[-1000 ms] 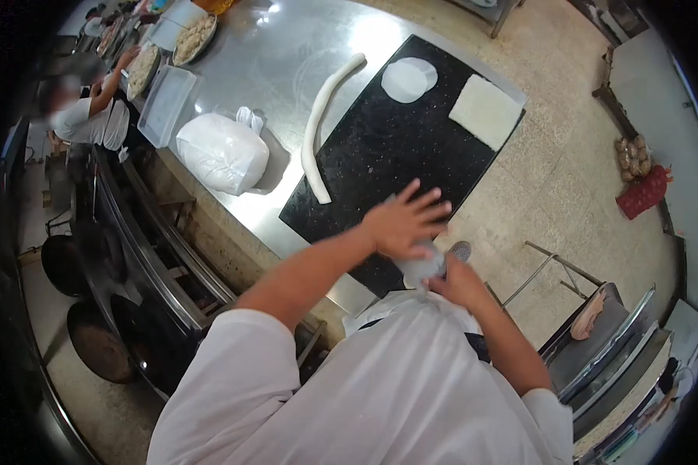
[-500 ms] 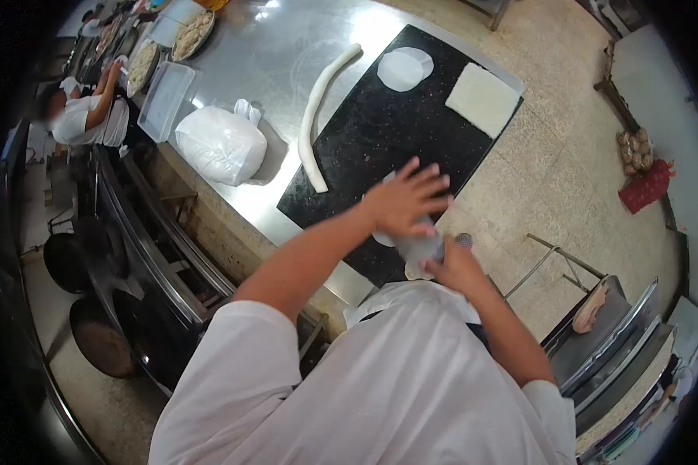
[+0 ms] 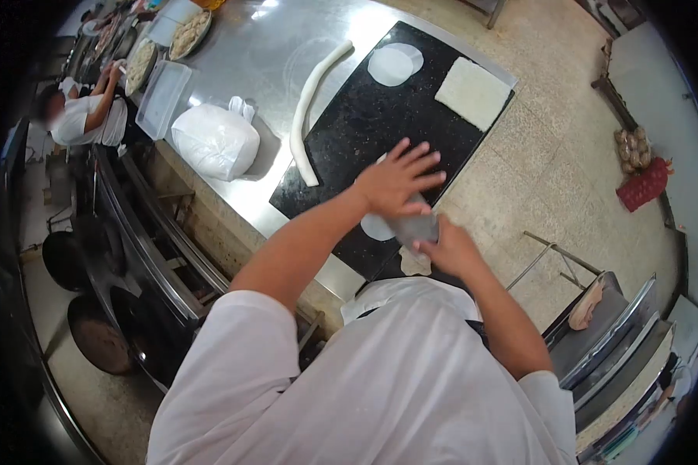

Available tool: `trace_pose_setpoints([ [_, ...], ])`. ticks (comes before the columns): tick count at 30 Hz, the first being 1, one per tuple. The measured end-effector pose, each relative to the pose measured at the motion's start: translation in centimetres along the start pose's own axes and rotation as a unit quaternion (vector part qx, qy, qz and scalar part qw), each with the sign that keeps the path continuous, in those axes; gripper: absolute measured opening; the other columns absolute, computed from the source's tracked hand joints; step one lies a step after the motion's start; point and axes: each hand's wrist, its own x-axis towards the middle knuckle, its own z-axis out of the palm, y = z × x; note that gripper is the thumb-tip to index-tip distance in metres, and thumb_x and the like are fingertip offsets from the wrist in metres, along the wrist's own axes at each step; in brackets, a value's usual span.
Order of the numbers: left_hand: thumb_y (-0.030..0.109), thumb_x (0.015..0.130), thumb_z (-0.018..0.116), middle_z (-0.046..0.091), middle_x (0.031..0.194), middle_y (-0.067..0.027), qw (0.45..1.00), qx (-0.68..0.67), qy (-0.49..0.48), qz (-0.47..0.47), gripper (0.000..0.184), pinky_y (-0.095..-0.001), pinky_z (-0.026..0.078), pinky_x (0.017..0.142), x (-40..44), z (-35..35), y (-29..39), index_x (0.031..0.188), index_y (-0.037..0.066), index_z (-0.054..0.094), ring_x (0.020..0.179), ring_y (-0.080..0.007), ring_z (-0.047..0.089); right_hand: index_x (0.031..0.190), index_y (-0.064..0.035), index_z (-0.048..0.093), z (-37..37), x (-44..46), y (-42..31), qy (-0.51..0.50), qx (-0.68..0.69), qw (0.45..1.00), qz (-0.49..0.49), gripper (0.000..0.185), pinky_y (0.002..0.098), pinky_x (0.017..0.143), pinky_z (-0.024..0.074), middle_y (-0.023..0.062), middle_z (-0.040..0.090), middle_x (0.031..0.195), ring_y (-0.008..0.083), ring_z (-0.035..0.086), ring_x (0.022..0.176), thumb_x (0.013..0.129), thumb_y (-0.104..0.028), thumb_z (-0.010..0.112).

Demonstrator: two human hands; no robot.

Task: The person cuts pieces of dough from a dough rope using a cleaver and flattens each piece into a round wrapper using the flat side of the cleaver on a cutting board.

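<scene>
My left hand (image 3: 395, 184) is palm down over the black board (image 3: 364, 116), fingers spread, its thumb side against a blurred grey tool (image 3: 417, 228). The fingers of my right hand (image 3: 448, 246) are wrapped round that tool's right end; its exact shape cannot be made out. A pale round (image 3: 377, 227) lies partly under the tool, and a pale flat piece (image 3: 416, 262) sits near my apron. Farther up the board are overlapping white rounds (image 3: 394, 65) and a white square slab (image 3: 475, 93). A long dough rope (image 3: 305, 108) curves along the board's left edge.
On the steel table (image 3: 275, 46) stand a tied white bag (image 3: 215, 142), a clear plastic tub (image 3: 164, 99) and filled trays (image 3: 190, 35). Another person (image 3: 89, 116) works at the far left. Trays (image 3: 597, 364) and a metal frame (image 3: 547, 260) stand at the lower right.
Both hands and the grey tool have shifted slightly up and left in view, as has the board. The pale round and the flat piece near my apron show more than a second ago.
</scene>
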Motion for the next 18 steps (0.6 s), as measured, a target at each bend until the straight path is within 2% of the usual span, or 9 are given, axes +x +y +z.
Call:
trace_pose_setpoints([
  [2,0.066,0.092,0.055,0.042,0.16,-0.0141,0.996,-0.004,-0.092,0.002,0.07,-0.0657,0.013,0.123,-2.5,0.3,3.5,0.145,0.022,0.059,0.153,-0.0396,0.029,0.124,0.0039,0.053,1.9,-2.9,1.3,-0.022,0.033,0.999,-0.036,0.074,0.0532,0.083,0.0562,0.0274,0.073,0.1,0.0442,0.072,0.098,0.078,-0.045,0.083],
  [4,0.067,0.091,0.056,0.044,0.16,-0.013,0.995,-0.051,-0.086,0.022,0.071,-0.0691,0.012,0.122,-0.9,1.7,4.0,0.145,0.022,0.059,0.153,-0.0415,0.028,0.127,0.0052,0.051,1.8,-5.0,1.4,-0.054,0.089,0.993,0.049,0.077,0.0528,0.084,0.0561,0.0273,0.073,0.101,0.043,0.072,0.099,0.078,-0.044,0.084],
  [8,0.068,0.091,0.056,0.047,0.157,-0.0101,0.997,0.009,-0.056,0.055,0.071,-0.0663,0.014,0.123,2.5,1.8,3.0,0.144,0.021,0.06,0.152,-0.0393,0.031,0.123,0.0052,0.053,-2.8,-2.3,0.6,-0.042,0.04,0.994,0.094,0.072,0.0518,0.083,0.0559,0.0265,0.073,0.099,0.0429,0.072,0.098,0.078,-0.041,0.085],
  [9,0.068,0.091,0.056,0.047,0.157,-0.0103,0.998,0.025,-0.038,0.038,0.071,-0.0653,0.015,0.123,3.6,1.4,1.8,0.145,0.021,0.059,0.152,-0.0383,0.031,0.123,0.0052,0.053,-4.2,-0.3,0.8,-0.023,0.034,0.996,0.083,0.072,0.0518,0.083,0.0559,0.0265,0.073,0.099,0.0429,0.072,0.098,0.078,-0.041,0.085],
  [11,0.068,0.092,0.055,0.045,0.158,-0.0121,0.998,0.052,-0.016,0.015,0.072,-0.0647,0.016,0.123,4.6,0.8,-0.1,0.147,0.022,0.056,0.152,-0.0366,0.032,0.107,0.0028,0.056,-4.9,0.9,0.6,0.027,-0.01,0.999,0.026,0.06,0.0492,0.077,0.0567,0.0262,0.073,0.092,0.0433,0.073,0.089,0.078,-0.04,0.086],
  [14,0.069,0.092,0.054,0.042,0.16,-0.0133,1.0,0.014,0.017,0.008,0.073,-0.0645,0.015,0.123,4.2,0.2,-1.3,0.149,0.024,0.054,0.153,-0.0365,0.03,0.111,0.0039,0.058,-4.1,0.5,-0.7,0.07,0.009,0.997,-0.006,0.06,0.0493,0.076,0.0562,0.0262,0.073,0.091,0.0434,0.073,0.088,0.079,-0.04,0.085],
  [15,0.069,0.092,0.054,0.042,0.16,-0.0133,1.0,0.013,0.02,0.0,0.073,-0.0645,0.015,0.123,2.8,0.0,-0.5,0.149,0.024,0.054,0.153,-0.0365,0.03,0.118,0.0049,0.058,-2.5,-0.4,-0.6,0.052,0.076,0.996,-0.003,0.064,0.0495,0.076,0.0559,0.0265,0.073,0.091,0.0443,0.072,0.088,0.08,-0.04,0.084],
  [17,0.068,0.092,0.055,0.039,0.163,-0.0109,0.999,0.01,-0.046,-0.014,0.074,-0.0644,0.011,0.124,-1.4,-0.8,2.8,0.153,0.024,0.05,0.155,-0.0364,0.025,0.12,0.0051,0.058,3.3,-2.6,2.1,0.019,0.078,0.996,-0.044,0.066,0.0491,0.076,0.0562,0.0264,0.073,0.092,0.0444,0.072,0.089,0.08,-0.04,0.084],
  [18,0.069,0.091,0.054,0.038,0.164,-0.0106,0.992,0.01,-0.126,-0.001,0.075,-0.0638,0.01,0.125,-3.7,-0.5,3.7,0.152,0.024,0.051,0.156,-0.0356,0.024,0.122,0.0054,0.058,4.8,-2.5,2.9,-0.002,0.084,0.993,-0.08,0.068,0.0486,0.077,0.0564,0.0263,0.073,0.092,0.0445,0.072,0.089,0.079,-0.041,0.084],
])
